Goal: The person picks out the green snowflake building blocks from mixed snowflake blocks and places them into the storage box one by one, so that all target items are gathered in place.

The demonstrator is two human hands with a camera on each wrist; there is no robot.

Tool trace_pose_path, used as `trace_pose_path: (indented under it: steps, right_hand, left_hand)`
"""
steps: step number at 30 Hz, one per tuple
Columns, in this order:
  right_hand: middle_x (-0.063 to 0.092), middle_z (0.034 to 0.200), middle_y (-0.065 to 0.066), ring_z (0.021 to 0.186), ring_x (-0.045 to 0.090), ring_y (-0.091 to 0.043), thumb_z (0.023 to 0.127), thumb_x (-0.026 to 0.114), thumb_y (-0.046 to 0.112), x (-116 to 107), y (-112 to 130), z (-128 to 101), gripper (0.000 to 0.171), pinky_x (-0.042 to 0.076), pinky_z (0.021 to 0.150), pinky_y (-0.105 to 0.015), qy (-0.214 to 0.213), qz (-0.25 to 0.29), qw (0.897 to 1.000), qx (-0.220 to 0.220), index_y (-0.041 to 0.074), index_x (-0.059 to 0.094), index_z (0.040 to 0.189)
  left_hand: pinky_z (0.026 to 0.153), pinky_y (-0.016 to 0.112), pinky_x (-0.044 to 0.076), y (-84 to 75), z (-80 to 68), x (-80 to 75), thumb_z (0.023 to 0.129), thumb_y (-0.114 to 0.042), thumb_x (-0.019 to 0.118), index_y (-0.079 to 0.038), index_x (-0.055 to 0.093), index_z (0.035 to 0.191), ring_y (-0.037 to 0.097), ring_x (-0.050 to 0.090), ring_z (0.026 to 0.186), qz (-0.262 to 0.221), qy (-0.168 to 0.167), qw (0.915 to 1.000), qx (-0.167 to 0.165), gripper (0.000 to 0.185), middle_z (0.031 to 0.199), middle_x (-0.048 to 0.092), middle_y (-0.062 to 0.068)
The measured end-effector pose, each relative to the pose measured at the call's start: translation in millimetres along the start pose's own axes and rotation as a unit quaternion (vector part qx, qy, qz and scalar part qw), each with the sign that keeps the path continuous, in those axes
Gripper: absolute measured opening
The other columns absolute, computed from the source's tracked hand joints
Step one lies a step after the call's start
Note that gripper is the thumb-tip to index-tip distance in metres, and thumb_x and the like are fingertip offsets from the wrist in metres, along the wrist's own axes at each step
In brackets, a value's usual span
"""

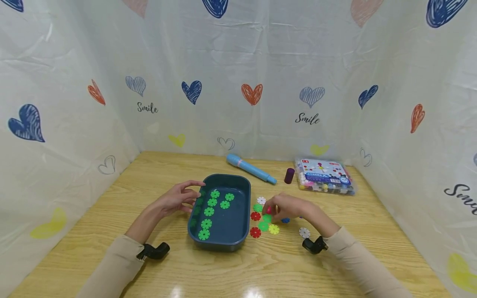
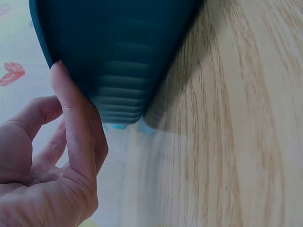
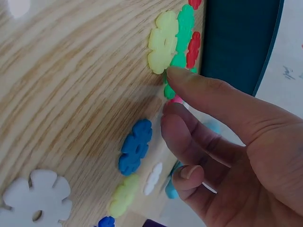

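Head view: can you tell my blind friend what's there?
A person's left hand touches a dark tray holding green flower-shaped discs; their right hand reaches among loose coloured discs beside it. Behind are a blue wand, purple cylinder and plastic box.

1. Even, fairly bright light is filling the head view, while two white glare spots are shining on the tabletop (image 1: 167,275) along its near edge.
2. Pale sheen is catching the creases of the glossy curtain (image 1: 223,54), notably at upper left.
3. Wide-angle distortion is making the lettering (image 1: 463,194) at the right edge look large and slanted.
4. The left wrist view is looking dimmer: the tray (image 2: 123,38) is sinking into dark teal and casting a soft shadow on the wood, with the backdrop blurring.
5. In the right wrist view, glare is whitening the upper-left corner, and distant print is softening.
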State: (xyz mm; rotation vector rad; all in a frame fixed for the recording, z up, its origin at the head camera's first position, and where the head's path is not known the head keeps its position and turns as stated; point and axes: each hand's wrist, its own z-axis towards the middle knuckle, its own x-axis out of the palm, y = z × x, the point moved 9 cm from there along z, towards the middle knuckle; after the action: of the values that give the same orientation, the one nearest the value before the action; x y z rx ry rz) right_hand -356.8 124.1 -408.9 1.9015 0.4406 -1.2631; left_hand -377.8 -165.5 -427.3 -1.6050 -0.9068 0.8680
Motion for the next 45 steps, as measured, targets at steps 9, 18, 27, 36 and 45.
trace_pose_path:
  steps: [9, 18, 27, 36, 45]
  right_hand:
    - [0.065, 0.084, 0.0, 0.072, 0.056, -0.006, 0.085, 0.076, 0.011, 3, -4, 4, 0.021, 0.049, 0.066, -0.019, 0.012, 0.01, 0.999, 0.036, 0.012, 0.069, 0.104]
    - [0.062, 0.086, -0.002, 0.072, 0.052, -0.008, 0.084, 0.077, 0.011, 4, -12, 3, 0.02, 0.047, 0.065, -0.019, 0.02, 0.056, 0.998, 0.036, 0.009, 0.066, 0.1]
    - [0.06, 0.083, 0.001, 0.071, 0.052, -0.01, 0.081, 0.08, 0.014, 3, -15, -1, 0.027, 0.045, 0.062, -0.021, -0.007, 0.038, 0.998, 0.054, 0.01, 0.059, 0.097]
    - [0.066, 0.093, 0.0, 0.079, 0.06, -0.011, 0.085, 0.075, 0.011, -1, -11, -9, 0.021, 0.05, 0.066, -0.022, -0.026, 0.02, 0.998, 0.046, 0.014, 0.061, 0.1]
    - [0.07, 0.095, -0.008, 0.061, 0.065, -0.015, 0.093, 0.063, 0.002, -7, -10, -14, 0.013, 0.055, 0.06, -0.023, -0.005, 0.069, 0.997, 0.041, 0.01, 0.063, 0.103]
  left_hand:
    - [0.066, 0.031, 0.061, 0.1, -1.3, 0.2, 0.097, -0.022, 0.063, -0.014, 0.039, 0.148, 0.017, 0.065, 0.08, 0.003, -0.002, 1.0, -0.004, 0.057, 0.106, 0.064, 0.009]
    - [0.066, 0.03, 0.061, -0.9, -1.6, -0.1, 0.097, -0.022, 0.063, -0.014, 0.039, 0.147, 0.016, 0.064, 0.079, 0.005, -0.006, 1.0, -0.003, 0.057, 0.103, 0.063, 0.007]
    - [0.066, 0.031, 0.061, -0.7, -1.9, 0.2, 0.097, -0.022, 0.063, -0.014, 0.039, 0.147, 0.016, 0.063, 0.078, 0.004, -0.005, 1.0, -0.004, 0.056, 0.102, 0.063, 0.007]
    - [0.066, 0.031, 0.061, -0.8, -1.1, 0.4, 0.097, -0.022, 0.063, -0.014, 0.039, 0.148, 0.015, 0.063, 0.078, -0.001, -0.001, 1.0, -0.003, 0.057, 0.102, 0.062, 0.007]
    - [0.065, 0.03, 0.061, -0.4, -0.1, 0.2, 0.097, -0.021, 0.063, -0.014, 0.04, 0.147, 0.015, 0.063, 0.078, -0.004, -0.002, 1.0, -0.005, 0.056, 0.1, 0.063, 0.005]
